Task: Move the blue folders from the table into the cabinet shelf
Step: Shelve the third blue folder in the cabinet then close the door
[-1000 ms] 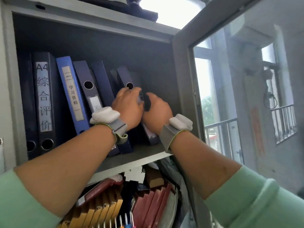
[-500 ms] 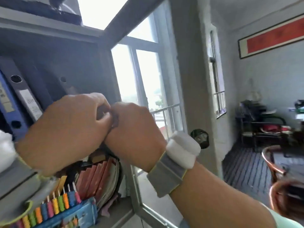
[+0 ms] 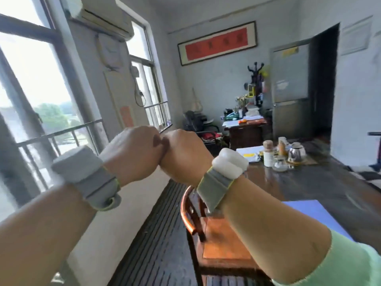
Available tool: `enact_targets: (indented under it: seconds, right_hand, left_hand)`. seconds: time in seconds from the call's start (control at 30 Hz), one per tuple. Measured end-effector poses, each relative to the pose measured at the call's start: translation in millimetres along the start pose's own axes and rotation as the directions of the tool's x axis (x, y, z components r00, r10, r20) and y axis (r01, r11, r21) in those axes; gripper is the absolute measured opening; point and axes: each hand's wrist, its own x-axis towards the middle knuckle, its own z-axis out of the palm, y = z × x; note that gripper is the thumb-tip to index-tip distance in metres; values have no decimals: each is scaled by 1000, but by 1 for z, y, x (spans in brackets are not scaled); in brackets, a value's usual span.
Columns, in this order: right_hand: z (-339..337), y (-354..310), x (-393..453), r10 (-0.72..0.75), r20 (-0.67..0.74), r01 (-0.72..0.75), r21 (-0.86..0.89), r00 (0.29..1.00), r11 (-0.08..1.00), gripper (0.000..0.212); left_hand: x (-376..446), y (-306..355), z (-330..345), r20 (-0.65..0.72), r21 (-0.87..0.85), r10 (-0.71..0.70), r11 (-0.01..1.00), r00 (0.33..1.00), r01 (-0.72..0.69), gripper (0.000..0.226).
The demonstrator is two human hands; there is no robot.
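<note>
Two hands are raised in front of the chest, knuckles pressed together: the left hand point(image 3: 132, 153) and the right hand point(image 3: 183, 155) are each curled into a loose fist, backs toward the camera. Neither seems to carry a folder, though the palms and fingertips face away, so whether something small is pinched between them cannot be told. Each wrist wears a grey band with a pale block on top.

Beyond the right forearm, a blue folder point(image 3: 315, 215) lies flat on the dark table point(image 3: 309, 182), near its closest edge; the arm covers part of it, so it may be one folder or a short stack. A wooden chair point(image 3: 216, 240) stands against the table just below the arms. Farther along the tabletop sit a few jars point(image 3: 270, 155) and a kettle point(image 3: 295, 153).

By my reading, this is the walk over to the table for another load, with nothing in hand. Next the hands must part, open, and drop to the folder's edge, reaching past the chair back.

No cabinet shelf appears in this view, so how full it is stays unknown. Motion blur softens the whole scene, and the far desk's clutter is too small to sort out.
</note>
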Motion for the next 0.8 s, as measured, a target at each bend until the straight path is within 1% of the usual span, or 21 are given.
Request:
enact_targets:
  seconds: [0.03,0.07,0.1,0.13,0.17,0.2,0.23,0.3,0.33,0.37,0.4,0.47,0.5,0.53,0.6,0.63,0.67,0.8]
  right_hand:
    - [-1,11,0,28,19,-28,-7,999,1000,12]
    - [-12,34,-5,82,19,-81,-52,996,995,10]
    - [-24,61,-12,126,5,-126,-87,992,988,10]
    - [-24,74,-13,154,14,-152,-100,988,983,12]
    - [-32,96,-18,215,19,-211,-126,976,969,13]
    - [-41,126,-24,287,25,-280,-152,958,948,13]
    - [-41,141,-26,333,54,-322,-148,941,935,14]
    - [-48,189,-36,448,88,-429,-177,890,886,20]
    - [-50,217,-40,503,94,-479,-195,859,856,19]
    - [-50,245,-43,551,91,-525,-210,830,825,18]
    - [-50,271,-48,612,91,-582,-229,785,780,20]
    - [-49,330,-55,727,103,-684,-274,678,676,18]
    - [-48,360,-57,778,112,-729,-290,618,620,13]
    - [-44,397,-59,823,118,-767,-309,556,563,13]
    - [-40,441,-68,880,118,-810,-348,461,471,16]
    - [-38,455,-75,895,101,-824,-357,434,440,14]
    - [-35,474,-79,919,87,-847,-362,384,388,13]
    - [-16,558,-100,963,113,-886,-377,246,271,19]
  left_hand:
    - [5,5,8,16,-27,11,1000,1000,-10,34]
    - [18,26,23,47,-54,51,997,998,-48,33]
    - [34,52,39,73,-73,100,993,992,-95,32]
    - [38,60,46,103,-62,114,992,988,-107,30]
    - [51,80,63,134,-87,155,986,979,-144,26]
    - [67,106,85,179,-116,199,977,964,-180,24]
    - [72,115,97,219,-131,217,973,951,-192,25]
    - [91,148,138,320,-207,244,961,916,-183,31]
    - [101,163,162,363,-260,234,955,902,-144,33]
    - [109,175,184,414,-325,211,943,885,-73,34]
    - [118,187,207,470,-392,181,920,864,21,34]
    - [137,209,254,588,-460,130,865,798,199,37]
    - [148,218,279,628,-464,118,851,769,248,39]
    - [160,233,311,659,-456,103,842,745,288,41]
    - [168,244,349,705,-445,82,824,704,350,44]
    - [167,247,361,713,-446,68,811,698,378,44]
    - [170,255,378,732,-432,50,805,679,407,44]
    - [177,299,452,788,-376,24,810,616,450,45]
